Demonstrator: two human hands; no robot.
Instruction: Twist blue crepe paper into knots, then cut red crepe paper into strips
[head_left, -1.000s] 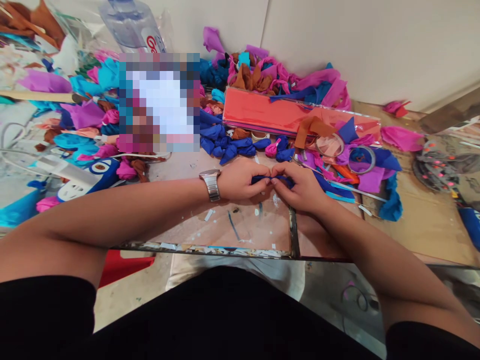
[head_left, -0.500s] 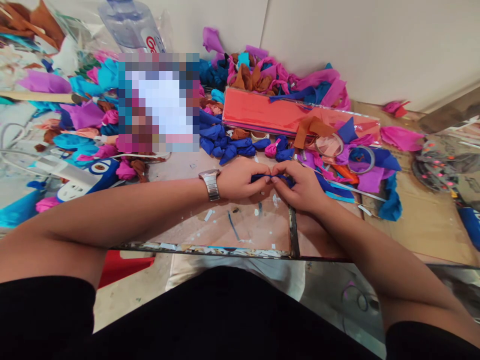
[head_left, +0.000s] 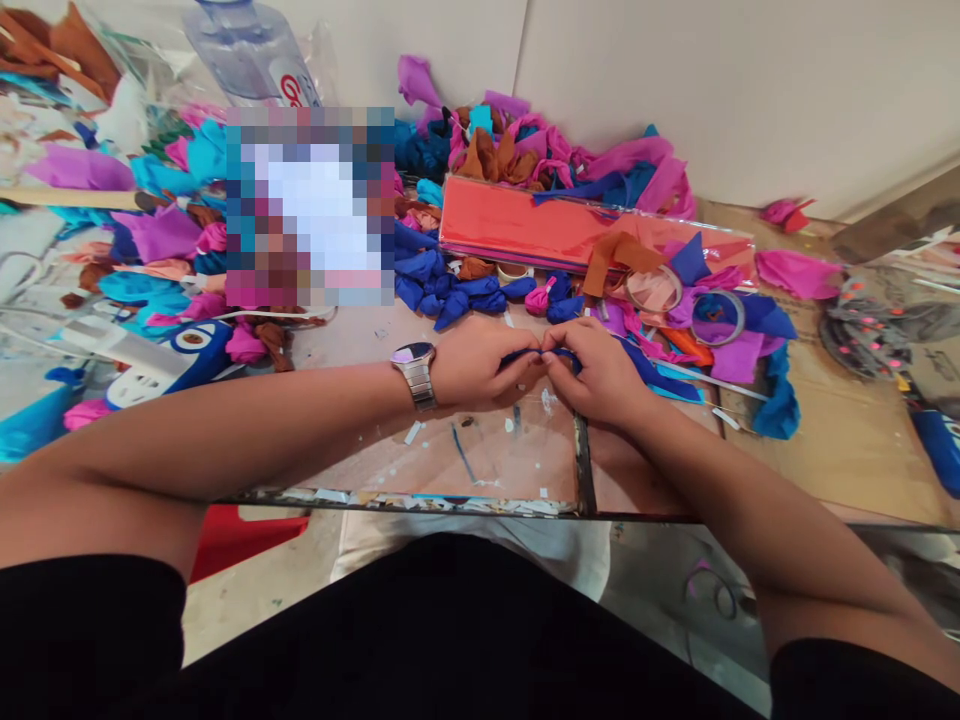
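Between my hands is a narrow piece of dark blue fabric, mostly hidden by my fingers. My left hand pinches one part of it, thumb against the fingers, and a watch sits on that wrist. Right beside it, my right hand pinches the same piece, the thumb tips almost meeting. Both hands are over the table. Just beyond them lies a row of knotted blue fabric pieces with a pink knotted piece at its right.
A clear packet of red sheets lies behind the hands, against heaped coloured fabric. Tape rolls rest among scraps on the right. At left are a blue-and-white power strip and a large plastic bottle. The table's front edge is near my body.
My hands stay pinched on the blue fabric at nearly the same spot. My left wrist has turned slightly, showing more of the watch face. The view has shifted a little.
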